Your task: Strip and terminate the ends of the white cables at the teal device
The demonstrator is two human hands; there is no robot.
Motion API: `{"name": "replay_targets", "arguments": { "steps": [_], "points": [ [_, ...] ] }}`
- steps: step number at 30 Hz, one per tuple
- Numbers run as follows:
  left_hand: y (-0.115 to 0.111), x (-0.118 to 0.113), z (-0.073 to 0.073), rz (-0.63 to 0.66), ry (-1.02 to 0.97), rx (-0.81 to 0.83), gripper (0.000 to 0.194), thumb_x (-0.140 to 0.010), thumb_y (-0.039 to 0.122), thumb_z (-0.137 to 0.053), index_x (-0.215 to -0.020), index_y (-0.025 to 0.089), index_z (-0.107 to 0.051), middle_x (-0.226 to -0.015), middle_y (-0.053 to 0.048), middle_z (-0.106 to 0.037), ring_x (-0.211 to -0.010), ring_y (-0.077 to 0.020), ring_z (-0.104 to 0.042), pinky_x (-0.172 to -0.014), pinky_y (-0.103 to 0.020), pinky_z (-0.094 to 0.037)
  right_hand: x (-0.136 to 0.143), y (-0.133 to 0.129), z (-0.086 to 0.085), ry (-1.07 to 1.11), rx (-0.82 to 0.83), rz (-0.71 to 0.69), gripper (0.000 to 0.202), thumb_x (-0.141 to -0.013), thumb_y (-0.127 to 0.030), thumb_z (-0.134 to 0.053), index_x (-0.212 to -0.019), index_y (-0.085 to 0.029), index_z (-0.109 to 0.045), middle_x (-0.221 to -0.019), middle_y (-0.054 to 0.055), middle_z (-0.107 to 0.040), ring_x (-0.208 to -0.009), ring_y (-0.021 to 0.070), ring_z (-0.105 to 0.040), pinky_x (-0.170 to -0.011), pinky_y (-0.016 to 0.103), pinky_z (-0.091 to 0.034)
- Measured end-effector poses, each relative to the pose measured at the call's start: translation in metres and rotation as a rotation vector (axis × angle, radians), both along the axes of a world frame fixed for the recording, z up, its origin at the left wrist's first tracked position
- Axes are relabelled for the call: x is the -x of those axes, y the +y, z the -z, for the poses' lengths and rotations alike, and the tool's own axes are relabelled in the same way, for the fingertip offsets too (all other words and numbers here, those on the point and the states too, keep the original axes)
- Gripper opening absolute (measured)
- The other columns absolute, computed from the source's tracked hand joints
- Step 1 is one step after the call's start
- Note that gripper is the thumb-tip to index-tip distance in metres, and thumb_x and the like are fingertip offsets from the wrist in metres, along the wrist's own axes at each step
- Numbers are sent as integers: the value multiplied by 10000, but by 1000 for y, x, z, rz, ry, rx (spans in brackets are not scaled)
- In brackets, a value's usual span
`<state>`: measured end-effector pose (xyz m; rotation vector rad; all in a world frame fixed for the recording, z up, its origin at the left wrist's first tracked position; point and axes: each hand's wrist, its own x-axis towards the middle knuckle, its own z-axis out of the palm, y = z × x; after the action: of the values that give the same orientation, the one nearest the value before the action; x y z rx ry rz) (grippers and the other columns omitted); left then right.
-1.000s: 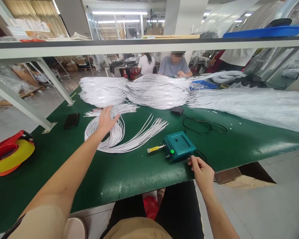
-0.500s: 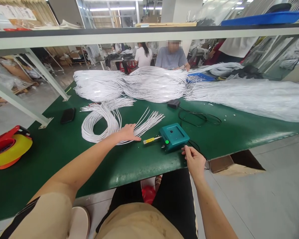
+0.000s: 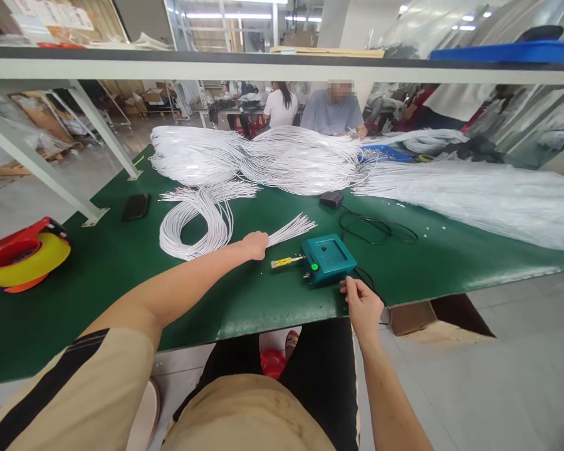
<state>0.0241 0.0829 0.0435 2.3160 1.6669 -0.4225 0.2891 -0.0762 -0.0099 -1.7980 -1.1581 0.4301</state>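
Note:
My left hand (image 3: 255, 245) is closed around a bundle of white cables (image 3: 291, 230), whose loose ends fan out to the right of my fist. The bundle's other part lies as a round coil (image 3: 169, 232) on the green table. Just right of my left hand sits a teal device (image 3: 329, 258) with a yellow-labelled piece (image 3: 286, 262) sticking out of its left side. My right hand (image 3: 364, 305) is over the table's front edge, close to the device's near right corner. Its fingers are curled together; whatever they may hold is too small to make out.
Large heaps of white cables (image 3: 301, 160) line the back, with plastic-wrapped cables (image 3: 474, 194) at right. A black box (image 3: 331, 200) with a cord lies behind the device. A phone (image 3: 136, 207) and tape dispenser (image 3: 23, 254) are at left. A shelf (image 3: 263, 69) spans above; people sit beyond.
My left hand has gone from spread fingers over the cables to a closed grip, and the fanned ends have drawn together. My right hand stays about where it was. The view has shifted slightly.

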Motion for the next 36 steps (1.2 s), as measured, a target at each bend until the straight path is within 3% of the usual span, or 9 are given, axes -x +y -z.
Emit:
{"name": "replay_targets", "arguments": {
  "steps": [9,14,18,21,25,28,30,32,36],
  "points": [
    [3,-1,2,-32,-134,48,347,-899,336,-570,-1194,155,-570,-1227,-116,-575,-1075,-217,-587,-903,-416,-513,1,-2,-7,-48,24,-16,539,-839,-635,-452,-750,-166,-700,-649,56,-680,-555,161,-561,-586,264,-419],
    [5,11,-14,-128,-315,43,331,-895,336,-576,-1166,146,-582,-1180,-108,-598,-1036,-211,-602,-877,-410,-521,0,-1,-5,-42,24,-5,534,-824,-643,-474,-760,-167,-707,-650,59,-682,-570,169,-572,-592,266,-428],
    [2,34,-43,-182,-551,23,229,-770,209,-653,-979,116,-663,-1005,-116,-680,-935,-228,-648,-833,-344,-515,-2,0,-4,-41,52,-3,537,-811,-655,-478,-766,-173,-711,-666,55,-691,-589,179,-587,-620,275,-432],
    [-7,52,-76,-133,-777,8,287,-765,209,-604,-1039,135,-649,-1095,-75,-687,-969,-187,-649,-869,-296,-505,-3,1,-5,-58,54,7,560,-806,-674,-465,-768,-174,-713,-668,58,-700,-588,184,-596,-626,280,-431],
    [-30,58,-128,110,-1207,107,193,-730,223,-652,-891,116,-660,-965,-62,-694,-875,-154,-652,-848,-290,-505,-2,3,-7,-95,78,27,577,-796,-692,-453,-780,-180,-720,-677,55,-712,-603,196,-608,-635,289,-428],
    [-53,45,-153,287,-1285,340,151,-710,238,-705,-809,130,-670,-781,-31,-673,-658,-117,-624,-720,-279,-520,-1,4,-8,-110,103,45,574,-794,-690,-449,-762,-183,-717,-673,53,-707,-608,202,-607,-637,297,-424],
    [-70,31,-151,358,-1269,635,152,-677,233,-746,-777,138,-683,-767,-42,-676,-588,-113,-598,-651,-280,-526,-2,5,-7,-111,107,51,571,-790,-689,-453,-758,-182,-715,-668,53,-702,-601,200,-598,-629,298,-421],
    [-86,17,-131,369,-1360,907,160,-668,235,-766,-763,140,-679,-693,-35,-650,-559,-117,-579,-649,-303,-545,-2,5,-5,-110,107,54,558,-789,-679,-461,-768,-183,-714,-681,54,-704,-603,198,-593,-626,299,-420],
    [-107,2,-65,41,-1703,1148,257,-687,252,-784,-867,134,-643,-630,13,-592,-501,-65,-510,-666,-304,-579,-6,6,-9,-69,128,20,526,-780,-658,-500,-760,-177,-712,-658,57,-687,-604,201,-587,-612,301,-432]
  ]
}}
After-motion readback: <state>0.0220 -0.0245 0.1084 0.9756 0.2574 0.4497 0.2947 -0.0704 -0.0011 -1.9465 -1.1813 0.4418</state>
